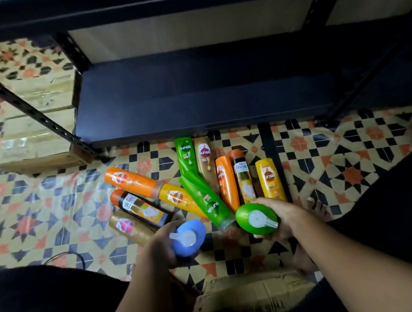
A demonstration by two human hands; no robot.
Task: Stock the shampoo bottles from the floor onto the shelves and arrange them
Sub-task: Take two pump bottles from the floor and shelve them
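My left hand (159,248) grips a blue pump bottle (189,237), seen from the top with its white pump head. My right hand (281,215) grips a green pump bottle (257,219), also seen from above. Beyond both hands several shampoo bottles lie flat on the patterned floor: an orange one (132,180), a green one (185,153), a yellow one (269,176), a gold one (205,156) and others. The dark bottom shelf (201,88) stands behind them with nothing on it.
Taped cardboard boxes (38,124) sit left of the shelf's black upright (11,93). A flattened carton (253,297) lies between my knees. A bare foot (315,207) rests right of the bottles. A dark cable (66,256) loops on the floor at left.
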